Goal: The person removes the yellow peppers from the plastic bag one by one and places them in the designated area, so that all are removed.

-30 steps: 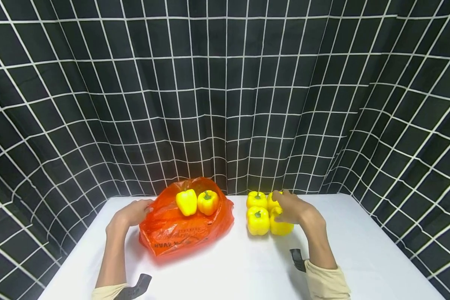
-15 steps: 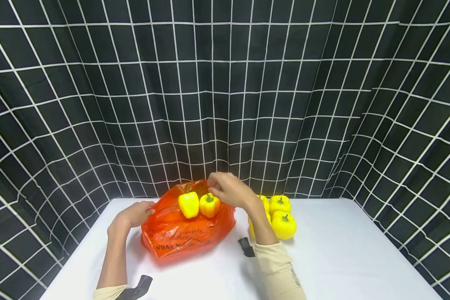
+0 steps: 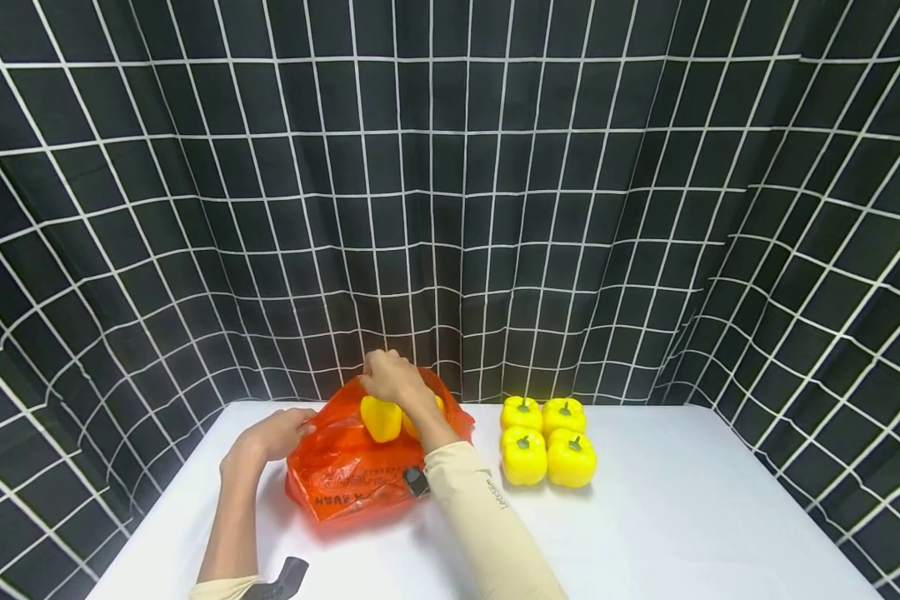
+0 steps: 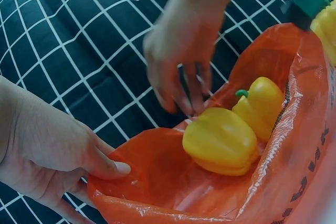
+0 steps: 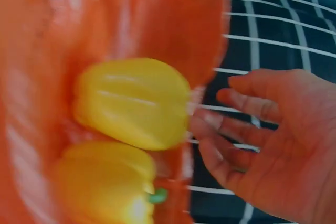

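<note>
My left hand (image 3: 273, 433) pinches the left edge of an orange-red plastic bag (image 3: 345, 467), its thumb over the rim in the left wrist view. Inside the bag's open mouth lie two yellow bell peppers, a nearer one (image 4: 220, 140) and one with its green stem showing (image 4: 257, 103). Over the far rim hangs my right hand (image 3: 393, 379), fingers loosely bent with nothing held. In the right wrist view its fingertips (image 5: 215, 150) are close beside the bag's edge and a pepper (image 5: 134, 103); whether they touch the edge I cannot tell. My right forearm partly covers one pepper in the head view.
To the right of the bag, several yellow bell peppers (image 3: 524, 456) stand grouped in two rows on the white table (image 3: 660, 517). A dark cloth with a white grid (image 3: 540, 208) hangs behind and along both sides. My right sleeve (image 3: 480, 517) crosses the table's front.
My right hand has moved left from the grouped peppers, over the bag's right side, to its far rim. The left hand keeps its grip. The view has shifted slightly.
</note>
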`<state>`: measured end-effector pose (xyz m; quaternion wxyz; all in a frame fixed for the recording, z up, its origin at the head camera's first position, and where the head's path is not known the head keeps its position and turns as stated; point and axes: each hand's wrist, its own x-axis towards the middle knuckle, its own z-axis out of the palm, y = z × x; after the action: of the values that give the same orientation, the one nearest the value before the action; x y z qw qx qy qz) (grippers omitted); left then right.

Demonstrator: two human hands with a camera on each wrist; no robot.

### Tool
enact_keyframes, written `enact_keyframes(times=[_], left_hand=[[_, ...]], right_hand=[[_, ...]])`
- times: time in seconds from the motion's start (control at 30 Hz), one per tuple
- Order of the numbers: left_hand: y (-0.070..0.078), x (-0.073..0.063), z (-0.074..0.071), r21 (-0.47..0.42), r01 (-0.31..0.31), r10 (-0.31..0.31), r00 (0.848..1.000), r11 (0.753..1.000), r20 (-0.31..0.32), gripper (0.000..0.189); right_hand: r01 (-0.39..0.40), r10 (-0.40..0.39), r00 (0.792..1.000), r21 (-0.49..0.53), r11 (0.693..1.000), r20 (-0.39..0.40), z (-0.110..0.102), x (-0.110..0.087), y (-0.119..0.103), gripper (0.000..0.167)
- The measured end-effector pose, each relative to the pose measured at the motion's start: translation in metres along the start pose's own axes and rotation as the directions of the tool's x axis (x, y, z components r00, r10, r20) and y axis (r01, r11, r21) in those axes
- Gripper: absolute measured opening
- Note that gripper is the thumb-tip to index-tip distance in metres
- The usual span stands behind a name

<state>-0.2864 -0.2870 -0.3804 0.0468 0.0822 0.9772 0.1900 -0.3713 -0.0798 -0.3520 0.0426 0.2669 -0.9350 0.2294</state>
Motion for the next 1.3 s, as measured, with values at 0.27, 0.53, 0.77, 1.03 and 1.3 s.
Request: enact_keyframes(times=[0.27,0.53,0.77,1.03,1.3], left_hand=[[0.003,0.001,0.006,0.001,-0.023,0.023,1.000,1.000,-0.003,0.031],[0.006,0.004,-0.002,-0.003,0.008,-0.008,1.000,1.000,0.009,0.032],[0.005,0.002,-0.003,-0.007,0.019,-0.019,1.000,1.000,0.019,0.032],[0.003,0.001,-0.002,-0.017,0.048,-0.048,0.999,0.999,0.025,0.036],[-0.001,-0.002,-0.002,-0.002,0.048,-0.048,0.999,0.999,0.019,0.036]], right_hand=[[-0.055,0.071,0.992,-0.155,0.986,0.103,0.026,-0.006,0.008,0.015],[-0.078,0.099,0.989,-0.178,0.981,0.114,0.023,-0.006,0.003,0.029],[-0.027,0.057,0.984,-0.171,0.985,0.169,0.027,-0.006,0.000,0.031],[0.002,0.009,0.996,-0.126,0.992,0.089,0.013,-0.013,-0.006,0.043],[0.048,-0.041,0.997,0.115,0.992,-0.058,-0.034,-0.045,0.001,0.051]])
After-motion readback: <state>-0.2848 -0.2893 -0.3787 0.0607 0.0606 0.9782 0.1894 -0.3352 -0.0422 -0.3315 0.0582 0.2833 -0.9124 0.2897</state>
